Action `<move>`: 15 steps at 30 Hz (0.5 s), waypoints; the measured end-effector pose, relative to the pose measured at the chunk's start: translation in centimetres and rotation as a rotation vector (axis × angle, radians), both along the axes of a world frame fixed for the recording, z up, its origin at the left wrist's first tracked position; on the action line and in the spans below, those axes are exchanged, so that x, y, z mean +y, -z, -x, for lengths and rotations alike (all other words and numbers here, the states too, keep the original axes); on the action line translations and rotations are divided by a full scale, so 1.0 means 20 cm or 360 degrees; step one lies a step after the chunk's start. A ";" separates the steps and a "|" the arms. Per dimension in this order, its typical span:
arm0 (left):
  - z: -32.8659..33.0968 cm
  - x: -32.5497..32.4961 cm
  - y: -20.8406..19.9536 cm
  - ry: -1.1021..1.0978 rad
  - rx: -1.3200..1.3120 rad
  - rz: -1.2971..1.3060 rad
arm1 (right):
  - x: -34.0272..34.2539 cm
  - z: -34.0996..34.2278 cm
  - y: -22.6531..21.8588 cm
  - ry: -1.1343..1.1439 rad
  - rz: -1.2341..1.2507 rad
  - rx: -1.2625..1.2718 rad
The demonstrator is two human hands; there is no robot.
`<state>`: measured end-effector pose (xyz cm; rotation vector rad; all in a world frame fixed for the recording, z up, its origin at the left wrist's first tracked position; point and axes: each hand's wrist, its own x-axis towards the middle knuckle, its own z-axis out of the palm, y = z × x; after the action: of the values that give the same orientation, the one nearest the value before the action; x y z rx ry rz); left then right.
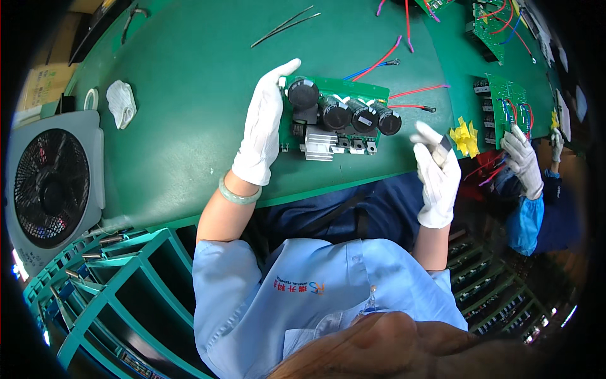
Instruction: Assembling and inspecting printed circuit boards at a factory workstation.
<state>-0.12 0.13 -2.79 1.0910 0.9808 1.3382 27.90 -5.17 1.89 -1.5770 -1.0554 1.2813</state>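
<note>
A green circuit board [344, 85] with several black cylindrical capacitors [365, 119] and a silver finned heat sink [320, 144] is in front of me over the green table. My left hand [262, 120], in a white glove, grips the board's left edge; some of its fingers are hidden. Red and blue wires [372, 68] run out from the board's far right side. Off the board's right edge is my gloved right hand [437, 174], its fingers apart and slightly blurred. A small dark patch shows at those fingers; whether it is a held piece is unclear.
Yellow tape pieces [465, 138] stick to the table's near edge at right. Beyond them, another person's gloved hand [522, 161] touches another board [505, 107]. Black cable ties [284, 27] lie at the back. A white cloth [121, 104] and a grey fan [53, 186] are at left.
</note>
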 end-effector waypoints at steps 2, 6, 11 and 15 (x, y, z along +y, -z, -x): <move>0.01 0.00 -0.01 0.0015 -0.0007 0.0092 | 0.05 0.05 0.04 -0.0011 -0.0006 0.0359; -0.04 -0.01 -0.09 0.0005 -0.0196 0.0212 | 0.12 0.10 0.15 -0.0108 0.0159 0.0585; -0.03 0.00 -0.09 -0.0041 -0.0039 0.0166 | 0.13 0.13 0.15 -0.0149 0.0240 0.0480; 0.00 0.01 -0.04 0.0023 -0.0264 0.0319 | 0.14 0.15 0.15 -0.0054 0.0188 0.0542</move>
<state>-0.08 0.29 -2.07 0.8209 0.9588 1.2672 24.86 -2.46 -1.09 -1.3660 -0.8064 1.5928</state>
